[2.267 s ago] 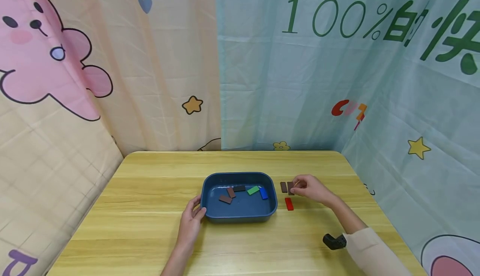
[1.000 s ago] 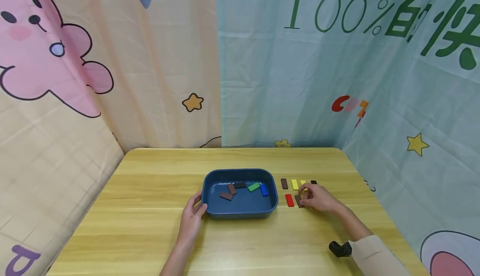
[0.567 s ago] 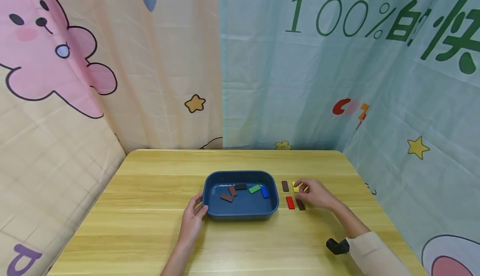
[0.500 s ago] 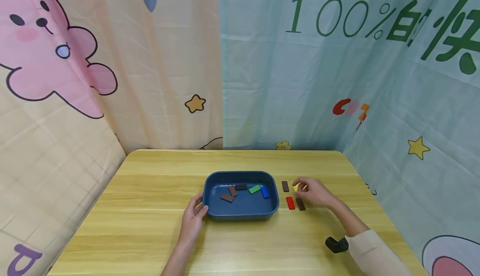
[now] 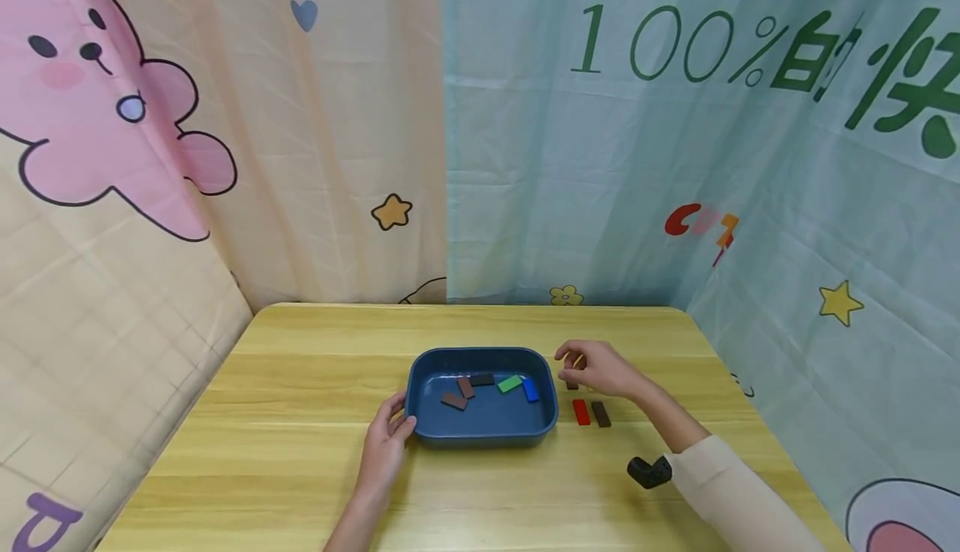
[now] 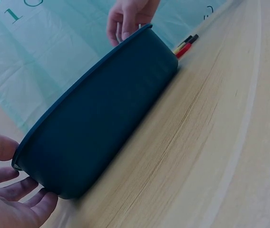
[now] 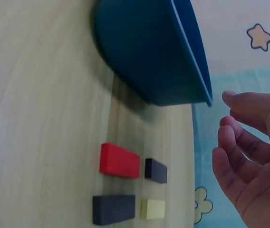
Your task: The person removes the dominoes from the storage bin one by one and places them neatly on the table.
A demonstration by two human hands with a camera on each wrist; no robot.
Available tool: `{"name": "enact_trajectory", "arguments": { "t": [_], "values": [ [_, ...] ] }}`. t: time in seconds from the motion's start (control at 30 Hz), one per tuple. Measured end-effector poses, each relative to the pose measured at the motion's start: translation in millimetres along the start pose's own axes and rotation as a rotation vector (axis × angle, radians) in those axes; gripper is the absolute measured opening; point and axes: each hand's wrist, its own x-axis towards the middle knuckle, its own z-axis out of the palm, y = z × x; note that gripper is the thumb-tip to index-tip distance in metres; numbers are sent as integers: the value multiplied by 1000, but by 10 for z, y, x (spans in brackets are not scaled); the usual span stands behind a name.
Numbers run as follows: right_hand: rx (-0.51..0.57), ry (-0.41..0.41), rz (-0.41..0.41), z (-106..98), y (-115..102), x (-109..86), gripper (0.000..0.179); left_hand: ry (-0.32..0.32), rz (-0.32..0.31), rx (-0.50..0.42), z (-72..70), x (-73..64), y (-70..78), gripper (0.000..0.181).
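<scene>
My left hand [image 5: 384,444] holds the left end of a dark blue plastic bin [image 5: 483,441], thumb at the rim and fingers against its outer wall. In the bin lie several small flat domino-like blocks, among them a green block [image 5: 510,383], a blue block [image 5: 531,390] and a black block [image 5: 482,379]. My right hand [image 5: 603,367] hovers just right of the bin, its bent fingers apart and nothing between them. Below it on the table are a red block [image 7: 120,161], dark blocks [image 7: 114,209] and a yellow block [image 7: 153,209]; the hand partly hides this group in the head view.
The bin stands on a wooden table [image 5: 300,469] with printed curtains [image 5: 555,160] behind and at the sides. A black device [image 5: 649,472] sits at the right wrist, by the pale sleeve [image 5: 720,469].
My right hand set a dark brown block beside the red one, touched the yellow block, then moved left toward the bin's rim. My left hand has stayed on the bin.
</scene>
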Motion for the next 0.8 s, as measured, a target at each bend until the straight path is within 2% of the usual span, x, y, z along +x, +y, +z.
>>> {"name": "enact_trajectory", "arguments": {
  "t": [0.17, 0.4, 0.53, 0.8],
  "values": [
    [-37, -31, -33, 27, -104, 135, 22, -2, 8, 3, 6, -2, -7, 46],
    [-57, -77, -81, 76, -258, 324, 23, -7, -24, -4, 0, 4, -5, 46],
    [-71, -99, -123, 142, -334, 441, 23, -6, -25, -1, -6, 3, -4, 46],
    [-77, -151, -144, 337, -491, 665, 23, -2, -24, -3, 2, 19, -9, 46]
  ]
}}
